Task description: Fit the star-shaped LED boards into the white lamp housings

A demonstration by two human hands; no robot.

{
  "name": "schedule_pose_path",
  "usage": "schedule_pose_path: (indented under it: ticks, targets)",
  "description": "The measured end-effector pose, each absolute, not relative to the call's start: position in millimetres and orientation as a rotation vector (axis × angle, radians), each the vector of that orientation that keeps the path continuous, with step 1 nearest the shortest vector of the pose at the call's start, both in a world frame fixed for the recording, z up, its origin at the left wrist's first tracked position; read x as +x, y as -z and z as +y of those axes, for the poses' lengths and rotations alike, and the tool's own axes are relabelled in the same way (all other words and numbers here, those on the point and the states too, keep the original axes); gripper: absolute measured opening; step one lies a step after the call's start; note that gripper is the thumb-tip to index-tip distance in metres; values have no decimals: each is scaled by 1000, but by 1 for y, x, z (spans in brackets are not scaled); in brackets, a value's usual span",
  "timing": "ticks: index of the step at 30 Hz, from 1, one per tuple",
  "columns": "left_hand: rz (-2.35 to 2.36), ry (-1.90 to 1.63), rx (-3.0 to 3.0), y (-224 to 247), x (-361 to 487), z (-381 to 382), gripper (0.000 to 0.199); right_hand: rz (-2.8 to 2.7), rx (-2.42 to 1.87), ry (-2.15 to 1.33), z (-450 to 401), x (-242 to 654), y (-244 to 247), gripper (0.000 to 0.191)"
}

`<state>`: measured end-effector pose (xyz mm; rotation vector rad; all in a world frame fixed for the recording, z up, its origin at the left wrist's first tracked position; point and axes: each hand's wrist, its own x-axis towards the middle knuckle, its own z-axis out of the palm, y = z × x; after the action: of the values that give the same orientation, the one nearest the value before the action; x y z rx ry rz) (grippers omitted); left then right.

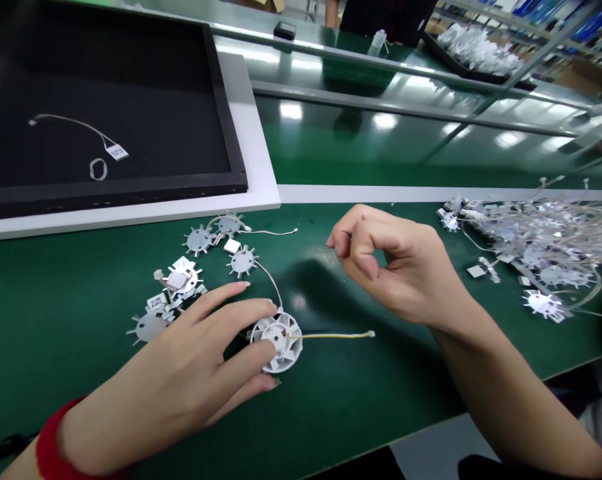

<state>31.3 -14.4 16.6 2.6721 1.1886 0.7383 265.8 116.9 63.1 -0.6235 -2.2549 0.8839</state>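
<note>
Head view: our left hand (195, 363) is toward the near edge of the table (341, 413), thumb and fingers gripping a white fan (291, 358), its wire (331, 335) stretching right. Beyond, our right hand (408, 273) hovers, fingers curled closed! Silvery pieces (199, 240) lie left of it, a heap (555, 247) crowds the table's right side, a black tray (171, 87) sits left along the far edge.

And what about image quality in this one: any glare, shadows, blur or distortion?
Head view: lamp glare in bright patches on the green surface behind the white strip; head view: a soft dark shadow on the table near the right hand; head view: fan fairly clear, while the pile smears and stretches toward the right edge.
</note>
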Motion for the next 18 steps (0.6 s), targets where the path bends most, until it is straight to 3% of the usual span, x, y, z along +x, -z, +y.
schedule_pose_path:
  ticks: [3, 6, 8, 13, 18]
  targets:
    - [1176, -742, 2692, -16, 31, -13, 9, -2313, -681, -1013, 114, 265, -68, 33]
    - [1188, -711, 2737, -17, 28, -11, 9, -2510, -706, -1310, 110, 263, -75, 14]
    - [1194, -701, 2749, -17, 27, -10, 10, -2648, -689, -1434, 108, 261, -77, 16]
    - [1192, -727, 2726, -20, 27, -10, 8, -2746, -686, -1278, 108, 259, -69, 13]
    - [1235, -747, 2712, -20, 24, -13, 8, -2655, -748, -1359, 108, 257, -66, 17]
